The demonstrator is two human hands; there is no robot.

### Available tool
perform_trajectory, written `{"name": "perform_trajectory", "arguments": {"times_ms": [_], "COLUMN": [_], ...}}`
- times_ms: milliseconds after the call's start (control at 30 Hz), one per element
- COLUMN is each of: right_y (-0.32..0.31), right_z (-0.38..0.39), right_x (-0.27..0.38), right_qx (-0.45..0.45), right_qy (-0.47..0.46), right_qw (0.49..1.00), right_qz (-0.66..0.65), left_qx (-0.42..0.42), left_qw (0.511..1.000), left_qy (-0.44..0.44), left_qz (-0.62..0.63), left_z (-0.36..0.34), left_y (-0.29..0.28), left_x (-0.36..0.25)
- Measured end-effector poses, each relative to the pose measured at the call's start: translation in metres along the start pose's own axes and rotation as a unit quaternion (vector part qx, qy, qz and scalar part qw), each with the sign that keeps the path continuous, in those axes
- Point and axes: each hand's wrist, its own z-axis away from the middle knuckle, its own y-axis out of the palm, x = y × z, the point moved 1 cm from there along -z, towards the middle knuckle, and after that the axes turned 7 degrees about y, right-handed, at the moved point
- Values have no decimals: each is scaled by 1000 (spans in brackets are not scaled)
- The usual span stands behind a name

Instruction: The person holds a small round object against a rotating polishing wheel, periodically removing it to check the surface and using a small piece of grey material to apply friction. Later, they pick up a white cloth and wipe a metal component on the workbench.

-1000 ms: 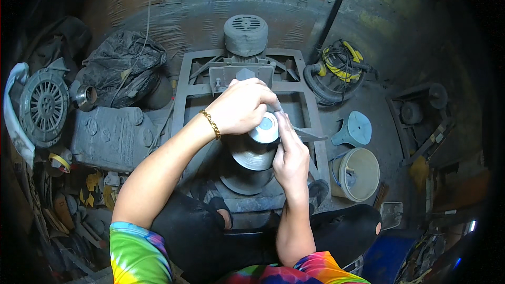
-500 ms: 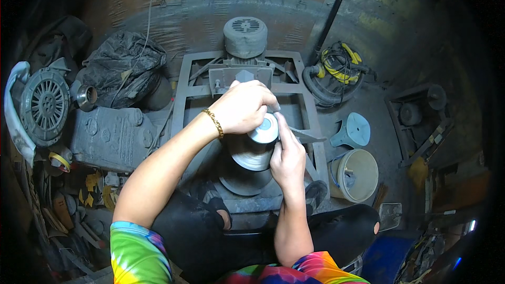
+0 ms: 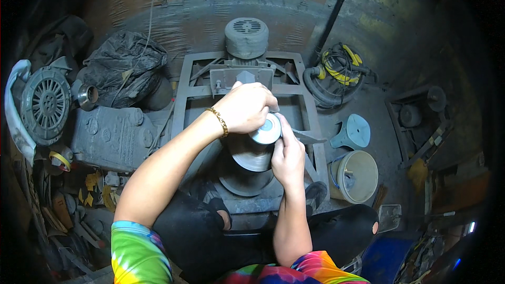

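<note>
My left hand [image 3: 247,106] is closed, its fingers curled at the far left edge of a round silvery metal piece [image 3: 266,130] with a paler disc at its centre. My right hand [image 3: 288,156] grips the right edge of the same piece, thumb and fingers stretched along it. Fingertips of both hands come close together at its far side; what lies behind them is hidden. Just below the piece is a broader shiny round metal part [image 3: 252,160], and under that a dark grey disc [image 3: 244,185]. Whether the piece touches the shiny part cannot be made out.
Beyond my hands, a dusty electric motor [image 3: 246,39] stands on a metal frame [image 3: 182,102]. To the right are a light-blue stool [image 3: 353,130], a pale bucket [image 3: 363,179] and a yellow-black vacuum cleaner [image 3: 336,81]. A grey cast-metal housing [image 3: 108,137] sits left.
Both hands and the round piece keep nearly the same pose. The whole view has shifted slightly, and the left wrist sits a little further right.
</note>
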Motion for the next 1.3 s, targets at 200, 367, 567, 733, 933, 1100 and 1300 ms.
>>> {"name": "perform_trajectory", "arguments": {"times_ms": [200,367,567,733,933,1100,1300], "right_y": [2,1,3,4,2,2,4], "right_z": [-1,-2,-3,-2,0,0,1], "right_x": [-4,-2,-6,-6,2,4,4], "right_qx": [-1,2,3,6,-22,-35,-51], "right_qy": [5,19,22,30,-8,-23,-42], "right_qw": [1000,1000,1000,1000,999,998,997], "right_qz": [4,4,-2,-6,23,47,32], "left_qx": [-2,-16,-10,7,-16,-8,-31], "left_qw": [1000,1000,1000,1000,1000,999,998], "left_qy": [-4,1,-6,-3,14,21,36], "left_qz": [3,-1,-5,-13,-7,25,33], "left_z": [-1,-3,-2,-2,-3,-4,0], "left_y": [2,5,7,8,6,-1,0], "left_x": [2,4,7,8,5,1,3]}}
